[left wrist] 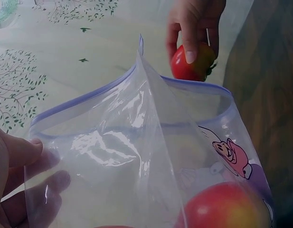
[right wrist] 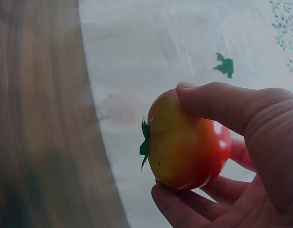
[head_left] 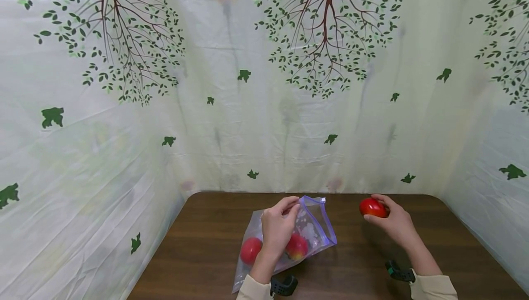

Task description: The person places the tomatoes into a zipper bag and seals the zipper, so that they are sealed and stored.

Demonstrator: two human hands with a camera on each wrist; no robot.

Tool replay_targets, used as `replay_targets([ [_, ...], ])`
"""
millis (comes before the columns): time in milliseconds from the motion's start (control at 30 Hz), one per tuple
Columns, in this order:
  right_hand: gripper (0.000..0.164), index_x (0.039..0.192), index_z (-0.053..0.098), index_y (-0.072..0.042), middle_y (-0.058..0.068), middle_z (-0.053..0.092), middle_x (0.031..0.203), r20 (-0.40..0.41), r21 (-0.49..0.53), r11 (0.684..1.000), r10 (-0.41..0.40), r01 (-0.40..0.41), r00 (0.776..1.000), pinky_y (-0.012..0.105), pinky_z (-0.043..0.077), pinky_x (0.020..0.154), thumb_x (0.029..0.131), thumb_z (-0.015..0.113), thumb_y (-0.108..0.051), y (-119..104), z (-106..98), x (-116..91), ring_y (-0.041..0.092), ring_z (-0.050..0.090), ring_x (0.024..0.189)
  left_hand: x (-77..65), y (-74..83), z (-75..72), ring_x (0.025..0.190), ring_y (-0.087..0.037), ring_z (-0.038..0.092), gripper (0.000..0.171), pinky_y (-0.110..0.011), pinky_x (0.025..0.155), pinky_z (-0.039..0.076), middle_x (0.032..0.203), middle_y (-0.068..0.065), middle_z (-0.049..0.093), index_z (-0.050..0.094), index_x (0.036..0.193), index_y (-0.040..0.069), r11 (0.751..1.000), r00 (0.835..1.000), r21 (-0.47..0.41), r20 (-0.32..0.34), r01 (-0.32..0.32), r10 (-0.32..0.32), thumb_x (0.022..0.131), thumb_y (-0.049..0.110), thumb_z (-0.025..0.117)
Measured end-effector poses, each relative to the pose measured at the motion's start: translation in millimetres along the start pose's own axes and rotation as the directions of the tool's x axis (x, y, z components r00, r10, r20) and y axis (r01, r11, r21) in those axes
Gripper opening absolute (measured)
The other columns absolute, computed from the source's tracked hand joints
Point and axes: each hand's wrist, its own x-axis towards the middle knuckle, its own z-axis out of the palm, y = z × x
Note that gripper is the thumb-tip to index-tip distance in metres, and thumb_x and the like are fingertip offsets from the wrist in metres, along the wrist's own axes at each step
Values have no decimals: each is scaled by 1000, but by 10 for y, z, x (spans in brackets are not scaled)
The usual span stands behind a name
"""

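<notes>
My left hand (head_left: 278, 229) pinches the edge of a clear zip bag (head_left: 315, 233) with a purple rim, near its mouth. The bag lies on its side, its mouth spread apart and facing right. Inside are a round red fruit (head_left: 250, 251) and a red and yellow one (head_left: 296, 246), partly covered by my left hand and forearm. To the right of the bag, my right hand (head_left: 398, 226) grips a tomato (head_left: 372, 207) between thumb and fingers, above the table. In the right wrist view the tomato (right wrist: 189, 142) is yellow around its green leafy top and red below.
The dark wooden table (head_left: 343, 263) has rounded far corners. A pale curtain (head_left: 289, 153) printed with trees and leaves hangs behind it and along both sides. A cartoon figure (left wrist: 231, 154) is printed on the bag. Black bands sit on both wrists.
</notes>
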Motion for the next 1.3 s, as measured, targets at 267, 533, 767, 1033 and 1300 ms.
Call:
replay_targets([
  [267, 79, 147, 46, -10, 27, 51, 140, -11, -2, 1000, -23, 23, 1000, 49, 57, 77, 85, 79, -48, -173, -25, -16, 44, 53, 114, 7, -11, -21, 89, -6, 71, 19, -24, 78, 57, 102, 10, 75, 77, 111, 18, 1000, 1000, -27, 8, 11, -10, 92, 20, 75],
  [533, 80, 147, 47, -10, 26, 53, 139, -5, 10, 999, -46, 46, 999, 47, 58, 78, 85, 77, -50, -366, -38, -73, 42, 55, 113, 22, 7, -54, 89, -7, 71, 20, -24, 78, 57, 103, 9, 75, 77, 112, 22, 999, 1000, -37, -4, 7, -8, 92, 19, 75],
  [767, 75, 145, 49, -12, 24, 55, 137, -3, 27, 997, -78, 78, 997, 44, 59, 76, 85, 79, -47, -513, 5, -105, 39, 58, 109, 30, 27, -89, 88, -8, 72, 20, -25, 77, 57, 103, 8, 76, 77, 110, 17, 999, 1000, -47, -18, -8, 7, 91, 12, 76],
  [1033, 70, 142, 53, -14, 22, 58, 134, 18, 61, 994, -96, 95, 995, 42, 59, 75, 84, 81, -42, -668, 70, -147, 37, 60, 106, 29, 23, -103, 88, -9, 72, 21, -25, 77, 57, 103, 6, 76, 77, 111, 12, 998, 1000, -54, -14, -10, 9, 90, 9, 76],
  [1300, 68, 141, 55, -16, 19, 60, 132, 43, 93, 989, -120, 115, 992, 39, 59, 76, 84, 81, -43, -777, 99, -178, 34, 61, 106, 38, 14, -93, 89, -9, 72, 19, -25, 78, 57, 103, 7, 76, 77, 110, 15, 998, 1000, -54, -14, -10, 9, 91, 13, 76],
])
